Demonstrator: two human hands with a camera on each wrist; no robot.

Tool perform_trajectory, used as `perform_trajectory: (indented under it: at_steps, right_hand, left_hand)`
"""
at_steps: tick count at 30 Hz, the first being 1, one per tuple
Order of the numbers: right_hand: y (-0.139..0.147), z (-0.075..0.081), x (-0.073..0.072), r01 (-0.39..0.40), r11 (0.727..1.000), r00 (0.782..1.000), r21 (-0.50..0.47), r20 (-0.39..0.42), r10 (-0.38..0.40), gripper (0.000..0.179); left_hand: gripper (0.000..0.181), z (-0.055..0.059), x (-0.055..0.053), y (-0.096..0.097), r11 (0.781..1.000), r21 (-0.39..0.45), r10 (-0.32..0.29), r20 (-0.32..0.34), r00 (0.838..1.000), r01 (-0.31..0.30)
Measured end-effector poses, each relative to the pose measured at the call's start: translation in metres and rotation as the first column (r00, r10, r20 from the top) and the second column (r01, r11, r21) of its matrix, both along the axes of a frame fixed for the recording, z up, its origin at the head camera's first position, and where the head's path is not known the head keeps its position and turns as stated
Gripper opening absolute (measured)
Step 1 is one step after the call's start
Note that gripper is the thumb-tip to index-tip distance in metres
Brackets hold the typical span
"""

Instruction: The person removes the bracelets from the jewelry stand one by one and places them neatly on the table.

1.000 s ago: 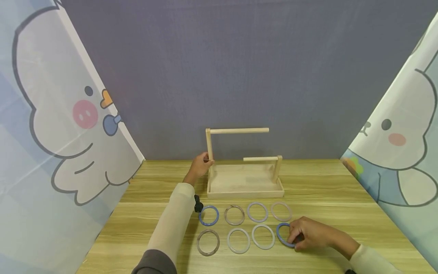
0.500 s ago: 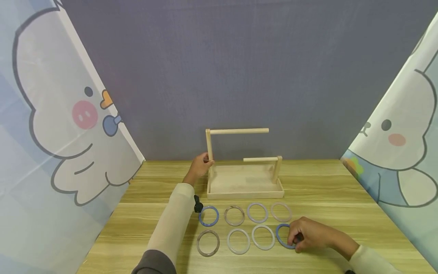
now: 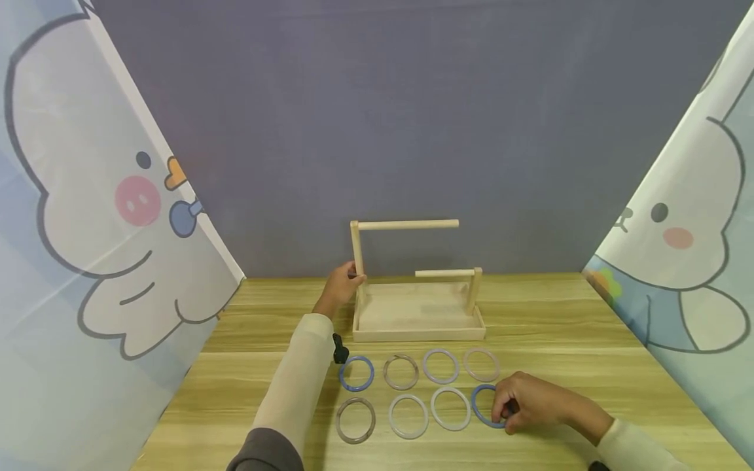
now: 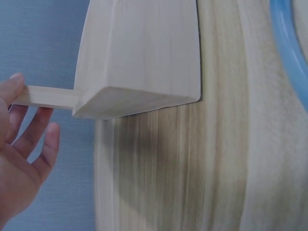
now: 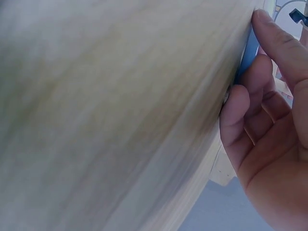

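Note:
My left hand [image 3: 340, 288] pinches the tall left post [image 3: 357, 252] of a pale wooden bangle stand [image 3: 419, 335]. In the left wrist view the thumb and fingertips lie on opposite sides of that post [image 4: 50, 97], with the other fingers spread loosely. My right hand [image 3: 530, 402] grips the right side of a blue bangle [image 3: 476, 407], which lies on the table at the right end of the front row. Fingers cover part of this bangle; the right wrist view shows only a blue sliver [image 5: 249, 57] between thumb and fingers.
Several other bangles lie flat in two rows before the stand, among them a blue one [image 3: 357, 373], a brown one [image 3: 356, 420] and a white one [image 3: 450, 409]. The stand has a long upper bar [image 3: 406, 225] and a short lower bar [image 3: 444, 273]. A grey curtain [image 3: 377, 131] hangs behind.
The head view has shifted slightly, moving the scene a little left. Both hands keep their places, on the post and on the blue bangle.

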State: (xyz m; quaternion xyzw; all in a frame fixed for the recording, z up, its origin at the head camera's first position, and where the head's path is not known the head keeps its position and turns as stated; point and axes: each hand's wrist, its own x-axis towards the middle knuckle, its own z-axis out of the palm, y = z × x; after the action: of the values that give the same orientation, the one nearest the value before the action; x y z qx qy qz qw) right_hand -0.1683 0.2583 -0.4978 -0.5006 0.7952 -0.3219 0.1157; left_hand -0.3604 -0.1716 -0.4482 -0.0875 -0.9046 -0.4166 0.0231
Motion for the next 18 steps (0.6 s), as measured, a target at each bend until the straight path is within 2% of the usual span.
perform_trajectory:
  at_steps: [8, 14, 18]
  right_hand:
    - [-0.0012, 0.0001, -0.0001, 0.007, 1.0, 0.999, 0.008, 0.044, -0.008, 0.016]
    - [-0.0022, 0.0012, -0.0007, 0.014, 1.0, 0.999, 0.012, 0.041, -0.015, 0.017]
    - [-0.0016, 0.0006, -0.0003, 0.013, 1.0, 1.0, 0.016, 0.023, -0.013, 0.018]
  left_hand:
    - [0.042, 0.0002, -0.0027, -0.0022, 1.0, -0.027, -0.009, 0.005, 1.0, 0.009]
    - [0.041, 0.0024, -0.0014, -0.002, 0.999, -0.033, -0.016, -0.002, 1.0, 0.015]
    - [0.045, 0.0032, -0.0003, -0.0045, 0.996, -0.084, -0.038, 0.004, 0.999, 0.038]
